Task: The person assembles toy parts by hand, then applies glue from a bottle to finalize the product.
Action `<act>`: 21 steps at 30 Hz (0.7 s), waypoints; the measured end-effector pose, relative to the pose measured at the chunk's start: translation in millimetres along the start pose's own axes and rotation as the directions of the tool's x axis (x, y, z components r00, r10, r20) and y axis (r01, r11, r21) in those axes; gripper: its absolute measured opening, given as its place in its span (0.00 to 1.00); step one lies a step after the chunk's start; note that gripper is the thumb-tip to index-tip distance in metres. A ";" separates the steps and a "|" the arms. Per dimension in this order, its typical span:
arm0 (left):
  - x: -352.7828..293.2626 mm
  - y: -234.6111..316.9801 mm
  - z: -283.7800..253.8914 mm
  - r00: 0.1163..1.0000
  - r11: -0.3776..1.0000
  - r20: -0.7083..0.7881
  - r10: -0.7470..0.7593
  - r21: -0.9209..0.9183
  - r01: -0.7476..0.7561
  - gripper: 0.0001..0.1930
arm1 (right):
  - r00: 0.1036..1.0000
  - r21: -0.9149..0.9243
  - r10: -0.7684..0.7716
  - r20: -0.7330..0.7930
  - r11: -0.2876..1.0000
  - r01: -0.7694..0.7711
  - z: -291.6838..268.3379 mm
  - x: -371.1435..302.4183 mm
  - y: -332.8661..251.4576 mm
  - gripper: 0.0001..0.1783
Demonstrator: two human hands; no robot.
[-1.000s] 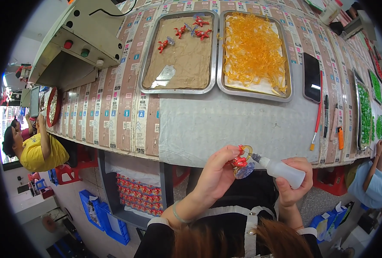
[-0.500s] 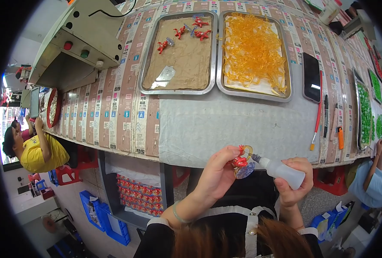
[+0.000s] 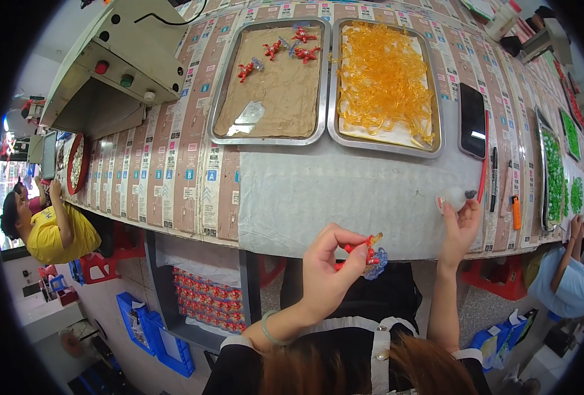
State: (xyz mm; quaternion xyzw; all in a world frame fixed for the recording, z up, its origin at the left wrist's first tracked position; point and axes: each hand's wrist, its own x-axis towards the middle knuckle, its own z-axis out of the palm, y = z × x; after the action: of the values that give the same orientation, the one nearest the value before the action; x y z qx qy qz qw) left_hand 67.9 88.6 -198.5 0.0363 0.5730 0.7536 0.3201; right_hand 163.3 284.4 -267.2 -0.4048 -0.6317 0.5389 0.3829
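Note:
My left hand point(image 3: 334, 266) is closed, pinching a small red toy figure point(image 3: 369, 243) above the near table edge. A translucent blue piece point(image 3: 376, 264) hangs from the figure's lower side, and a yellowish bit point(image 3: 377, 237) shows at its top. Over the right part of the white sheet point(image 3: 331, 191), my right hand point(image 3: 461, 224) has its fingers at a white squeeze bottle point(image 3: 454, 199). The bottle's dark tip point(image 3: 470, 195) points right. Whether the bottle rests on the sheet I cannot tell.
One metal tray point(image 3: 272, 135) bears several red figures; another point(image 3: 387, 149) bears yellow translucent strips. A phone point(image 3: 472, 122), pen point(image 3: 494, 178) and orange lighter point(image 3: 516, 212) lie to the right. A machine point(image 3: 121, 66) stands at left. Below is a drawer point(image 3: 246, 289) of red figures.
My right hand has carried the bottle away from the figure, forward and right over the sheet, turning it. My left hand keeps the figure and has turned it slightly.

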 end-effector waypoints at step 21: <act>-8.5 17.4 14.7 0.975 0.992 0.187 -0.121 0.053 0.113 0.04 | 0.706 0.095 -0.390 0.592 0.903 0.419 21.7 -49.1 -87.5 0.06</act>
State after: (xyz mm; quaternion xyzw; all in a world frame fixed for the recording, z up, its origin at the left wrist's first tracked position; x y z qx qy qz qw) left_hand 73.2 94.1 -175.4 0.0811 0.5566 0.7145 0.4162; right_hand 153.3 222.9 -185.5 -0.0745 -0.8049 0.5266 0.2633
